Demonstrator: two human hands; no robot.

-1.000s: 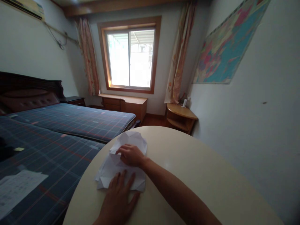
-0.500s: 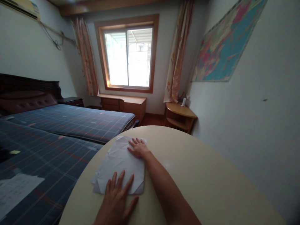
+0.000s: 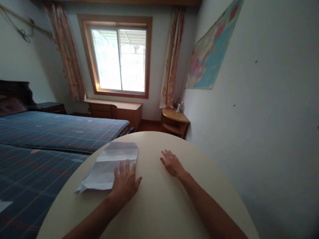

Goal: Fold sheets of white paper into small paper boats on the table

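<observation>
A white sheet of creased paper [image 3: 107, 169] lies on the left part of the round cream table [image 3: 159, 205]. Fold lines cross it, and its edges and corners look folded or slightly raised. My left hand [image 3: 125, 181] rests over the paper's right lower edge, fingers spread and pointing away from me. To the right of the paper, my right hand [image 3: 171, 164] is apart from it, at or just over the bare tabletop. Its fingers are stretched out and hold nothing.
A bed with a blue plaid mattress [image 3: 59, 129] stands along the left, close to the table. Beyond the table are a wooden desk [image 3: 127, 109] under the window and a corner shelf [image 3: 175, 116]. A white wall [image 3: 261, 149] with a map [image 3: 211, 53] runs along the right.
My right hand has come off the paper and moved right. My left hand has moved forward onto the paper's right side. The paper now shows different folds, and the view has turned right.
</observation>
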